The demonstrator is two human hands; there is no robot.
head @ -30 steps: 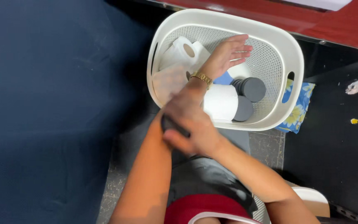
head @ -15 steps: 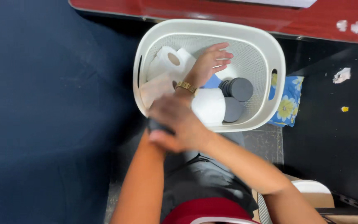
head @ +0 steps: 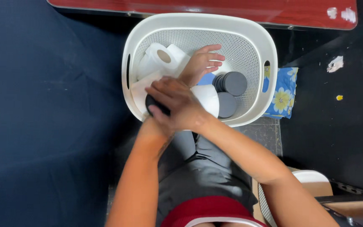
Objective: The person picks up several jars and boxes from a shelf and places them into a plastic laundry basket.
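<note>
A white perforated basket (head: 198,21) stands on the floor in front of me. Inside it are white paper rolls (head: 160,56), a white cylinder (head: 210,97), a blue item (head: 209,79) and several dark round discs (head: 232,83). My left hand (head: 202,63) reaches into the basket with its fingers spread, resting over the rolls and the blue item. My right hand (head: 175,103) crosses over my left wrist at the basket's near rim. It grips a dark round object (head: 153,105), mostly hidden by the fingers.
A red-brown table edge (head: 232,8) runs along the top. A blue floral cloth (head: 280,94) lies under the basket's right side. Dark blue fabric (head: 43,105) covers the left. Paper scraps (head: 335,64) lie on the dark floor at right. A white object (head: 316,178) sits by my right elbow.
My right hand has carried the dark object forward from near my lap to over the basket's near rim. My left hand has stayed inside the basket.
</note>
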